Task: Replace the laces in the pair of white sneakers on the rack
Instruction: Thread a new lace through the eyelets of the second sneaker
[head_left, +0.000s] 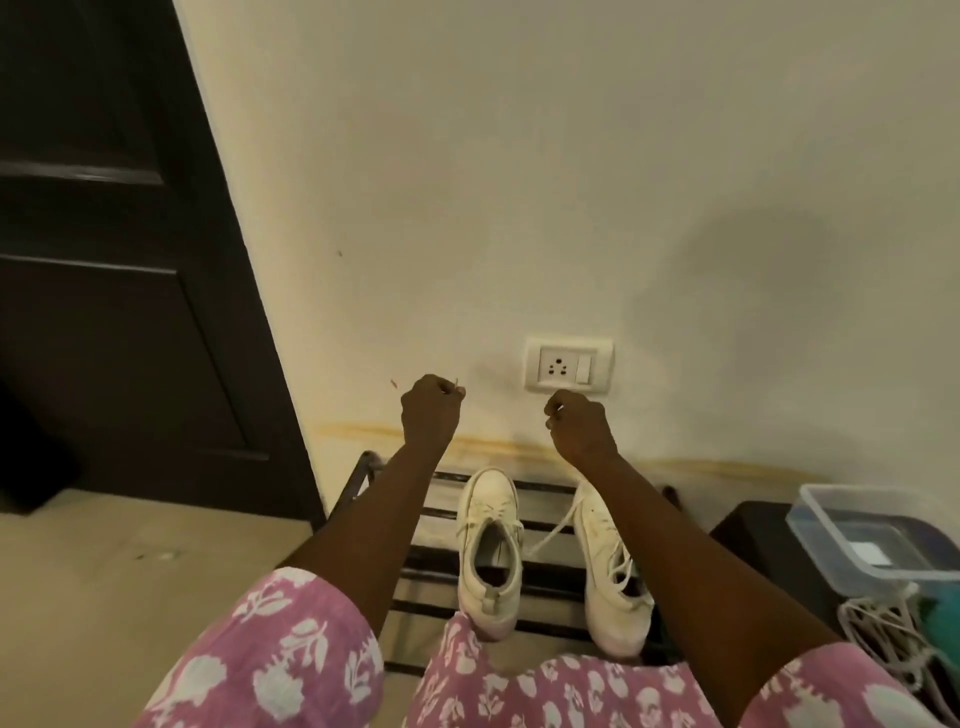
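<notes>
Cream wall with a socket (568, 371) rises behind a low black slatted rack (441, 513), beside a dark door (104, 260). Two white sneakers stand side by side on the rack, toes to its wall edge, heels to its near edge: the left sneaker (491, 551) near the middle, the right sneaker (613, 577) toward the right end. A loose lace (550, 530) slants between them, up toward the right wrist. Both hands are raised above the toes, against the wall. The right hand (579, 426) is curled and seems to pinch that lace. The left hand (431, 410) is fisted; whether it grips anything I cannot tell. The right hand is almost over the right sneaker. Off the rack's right end sit a clear box (831, 540) and a bundle of laces (878, 631).
</notes>
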